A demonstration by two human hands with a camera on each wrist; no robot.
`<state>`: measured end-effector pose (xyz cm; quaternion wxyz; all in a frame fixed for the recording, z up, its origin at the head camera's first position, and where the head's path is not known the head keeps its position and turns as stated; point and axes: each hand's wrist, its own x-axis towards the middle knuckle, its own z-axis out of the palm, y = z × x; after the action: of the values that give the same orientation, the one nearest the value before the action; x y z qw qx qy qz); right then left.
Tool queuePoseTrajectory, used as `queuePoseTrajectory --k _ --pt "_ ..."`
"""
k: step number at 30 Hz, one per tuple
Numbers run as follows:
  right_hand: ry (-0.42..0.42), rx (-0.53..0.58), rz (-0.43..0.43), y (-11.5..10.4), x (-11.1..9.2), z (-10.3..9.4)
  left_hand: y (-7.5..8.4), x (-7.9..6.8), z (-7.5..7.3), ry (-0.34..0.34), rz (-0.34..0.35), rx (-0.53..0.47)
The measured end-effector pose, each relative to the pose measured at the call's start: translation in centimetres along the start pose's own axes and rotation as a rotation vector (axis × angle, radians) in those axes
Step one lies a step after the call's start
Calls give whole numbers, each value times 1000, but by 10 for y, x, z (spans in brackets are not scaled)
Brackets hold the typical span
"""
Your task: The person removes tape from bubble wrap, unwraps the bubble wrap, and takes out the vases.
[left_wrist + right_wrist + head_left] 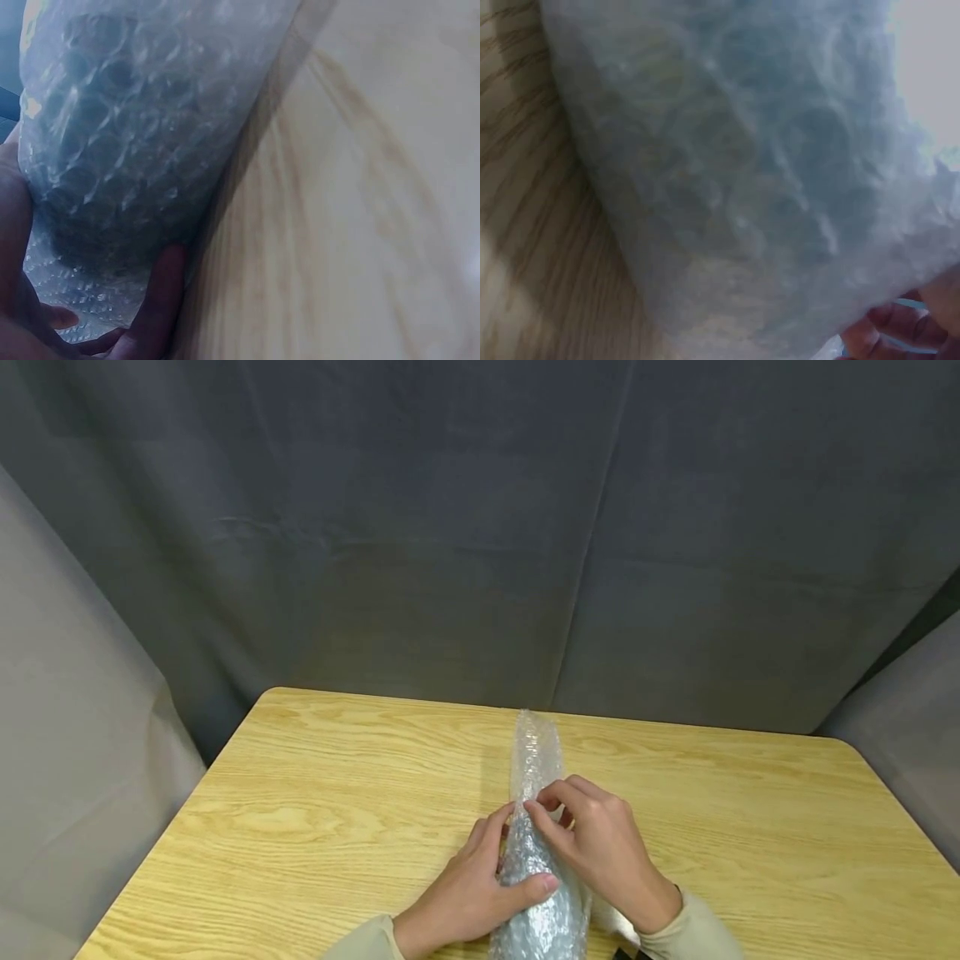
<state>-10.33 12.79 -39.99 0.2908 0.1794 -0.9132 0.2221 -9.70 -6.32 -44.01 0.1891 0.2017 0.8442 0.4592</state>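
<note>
A long bundle in clear bubble wrap (543, 918) lies lengthwise on the table; something bluish-grey shows through, but its kind is hidden. My left hand (468, 897) holds the bundle from the left, thumb across its top and fingers along its side. In the left wrist view, the fingers (161, 300) touch the wrap low down by the table. My right hand (596, 835) pinches the wrap near the middle with thumb and forefinger. Close up in the right wrist view, the bubble wrap (742, 165) fills most of the picture, with curled fingers (900, 326) at the lower right corner.
The wood-grain table (300, 818) carries the bundle, whose flat wrap end reaches toward the far edge. Beside my right wrist lies a partly hidden shiny thing (611, 922) near a black part. A dark grey curtain (450, 527) hangs behind; pale cloth (75, 710) hangs at the left.
</note>
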Motion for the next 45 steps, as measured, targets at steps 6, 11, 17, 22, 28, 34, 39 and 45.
queuePoseTrajectory --k 6,11,17,22,28,34,39,45 --pt "5 2 2 0 -4 1 0 -2 1 2 -5 15" --pt "12 2 13 -1 -5 0 0 -2 2 -2 6 14" --pt "19 -1 16 -3 -5 -1 1 -2 0 -12 -4 -1" --pt "25 -2 13 -3 -5 -1 1 -2 1 -15 -8 -6" --pt "16 -10 19 -3 -3 -3 2 -2 1 -6 -9 -6" --pt "20 -22 9 -3 -2 -3 2 -1 1 11 3 -4" --pt "21 -22 12 -3 -1 -3 1 -1 0 19 8 -3" --pt "23 -23 31 -3 0 -3 0 1 -1 23 16 -3"
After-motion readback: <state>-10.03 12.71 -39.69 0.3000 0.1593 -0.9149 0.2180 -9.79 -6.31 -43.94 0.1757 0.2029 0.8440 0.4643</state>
